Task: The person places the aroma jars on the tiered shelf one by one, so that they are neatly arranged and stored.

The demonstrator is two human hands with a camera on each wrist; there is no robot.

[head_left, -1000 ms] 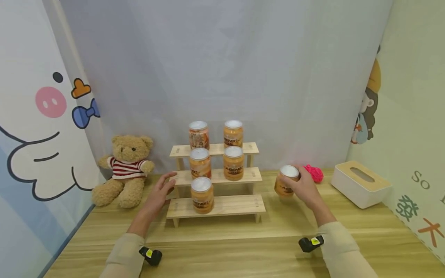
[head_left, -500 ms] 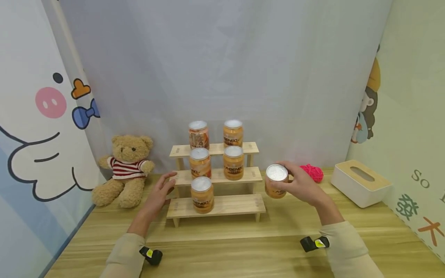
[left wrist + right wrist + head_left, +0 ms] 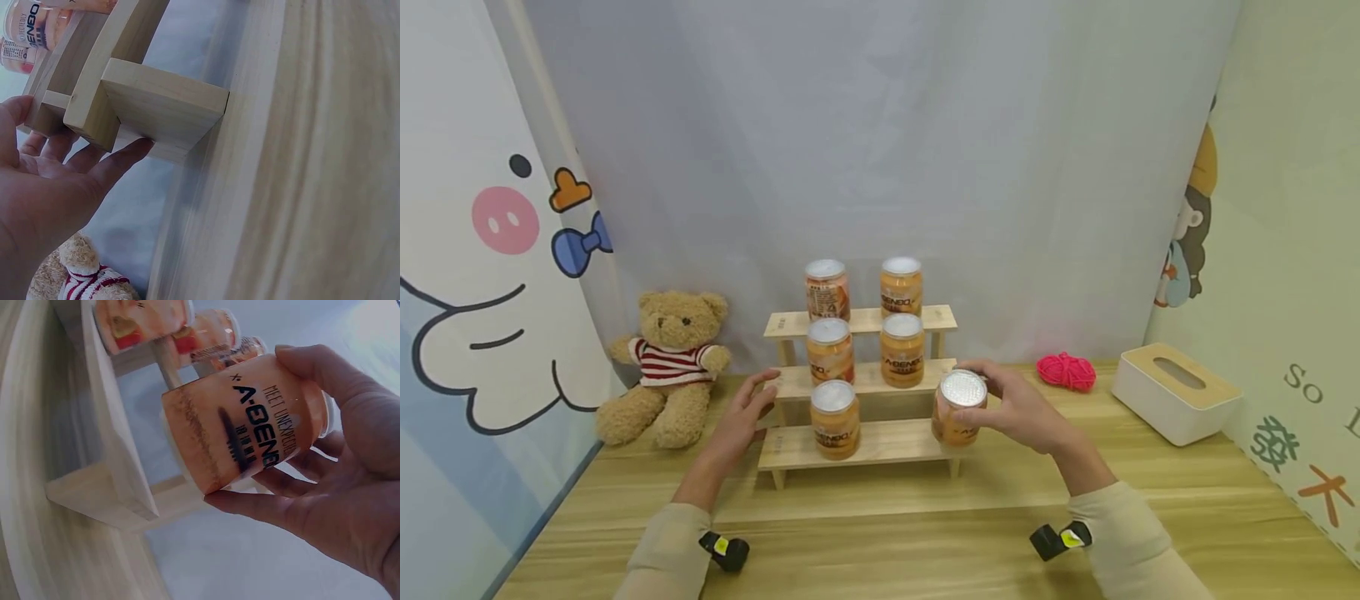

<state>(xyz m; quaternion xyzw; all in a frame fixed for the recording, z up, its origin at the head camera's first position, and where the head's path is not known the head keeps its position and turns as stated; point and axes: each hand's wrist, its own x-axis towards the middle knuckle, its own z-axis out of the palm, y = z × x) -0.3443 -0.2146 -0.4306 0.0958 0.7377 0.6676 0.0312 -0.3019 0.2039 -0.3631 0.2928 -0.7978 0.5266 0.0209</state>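
My right hand (image 3: pixel 1018 410) grips a clear jar of orange contents with a silvery lid (image 3: pixel 951 423), thumb and fingers around its sides. The jar overlaps the right end of the lowest step of a three-step wooden display stand (image 3: pixel 891 444) in the head view; its "A-DENBO" label (image 3: pixel 250 425) faces the right wrist camera. At the stand's left end, my left hand (image 3: pixel 739 427) rests its extended fingertips against the wood (image 3: pixel 94 112). Similar jars stand upright on the steps: two on top, two in the middle, and one jar (image 3: pixel 836 433) left on the lowest.
A teddy bear (image 3: pixel 679 367) in a striped shirt sits left of the stand. Pink yarn (image 3: pixel 1066 372) and a white tissue box with a wooden top (image 3: pixel 1176 396) lie to the right. A grey curtain (image 3: pixel 1000 167) hangs behind the wooden table (image 3: pixel 865 533).
My right hand has carried the jar leftward from beside the pink yarn to the right end of the lowest step. My left hand stays at the stand's left end.
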